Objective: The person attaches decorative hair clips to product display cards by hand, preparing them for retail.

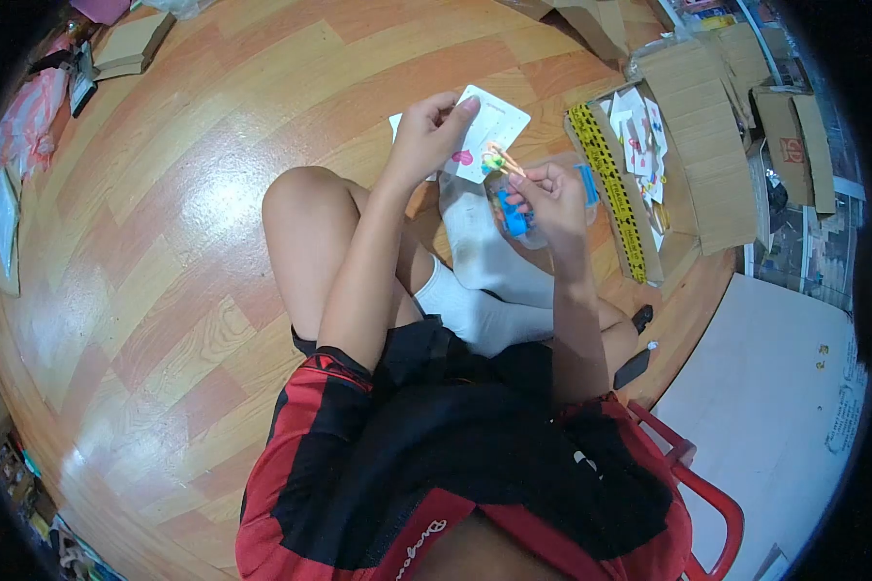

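My left hand (434, 136) is closed on a white card (499, 114) with rounded corners and a pink heart print, its thumb pressing on the front. Another white edge shows behind that hand. Close to the card's lower right corner, my right hand (550, 198) pinches a small multicoloured piece (499, 159) with thin orange strands; its exact kind is too small to make out. Just under the right hand, a clear plastic container (536, 239) with bright blue parts (512, 215) is partly hidden by the fingers.
An open cardboard box (657, 254) edged with yellow-and-black tape (606, 194) holds white cards (638, 140) to the right. White-socked feet (480, 242) are crossed below the hands. A dark phone-like object (632, 369) and a white board (775, 387) lie lower right.
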`<state>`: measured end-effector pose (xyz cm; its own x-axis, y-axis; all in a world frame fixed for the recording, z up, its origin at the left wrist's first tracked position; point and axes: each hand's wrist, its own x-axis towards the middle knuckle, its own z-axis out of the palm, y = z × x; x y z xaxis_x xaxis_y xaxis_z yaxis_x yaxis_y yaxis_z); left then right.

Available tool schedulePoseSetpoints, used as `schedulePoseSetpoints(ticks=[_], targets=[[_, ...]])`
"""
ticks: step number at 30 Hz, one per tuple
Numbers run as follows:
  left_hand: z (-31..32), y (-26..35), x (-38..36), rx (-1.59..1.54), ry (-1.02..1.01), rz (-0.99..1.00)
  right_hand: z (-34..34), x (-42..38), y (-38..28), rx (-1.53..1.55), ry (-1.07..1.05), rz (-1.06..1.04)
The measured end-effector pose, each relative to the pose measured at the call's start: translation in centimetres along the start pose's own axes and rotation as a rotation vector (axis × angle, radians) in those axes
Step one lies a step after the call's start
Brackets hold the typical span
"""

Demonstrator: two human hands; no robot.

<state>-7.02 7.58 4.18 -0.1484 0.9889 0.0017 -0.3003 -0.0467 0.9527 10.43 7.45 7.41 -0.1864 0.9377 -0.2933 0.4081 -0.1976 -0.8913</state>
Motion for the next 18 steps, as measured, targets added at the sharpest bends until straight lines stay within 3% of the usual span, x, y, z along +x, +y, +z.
schedulePoseSetpoints(ticks=[8,18], targets=[[-0.2,-0.5,0.3,0.022,0.058,0.063,-0.6,0.5,0.6,0.118,-0.027,0.013],[0.5,-0.2,0.0,0.006,-0.004,-0.059,-0.5,1.0,-0.3,0.03,-0.074,0.057]])
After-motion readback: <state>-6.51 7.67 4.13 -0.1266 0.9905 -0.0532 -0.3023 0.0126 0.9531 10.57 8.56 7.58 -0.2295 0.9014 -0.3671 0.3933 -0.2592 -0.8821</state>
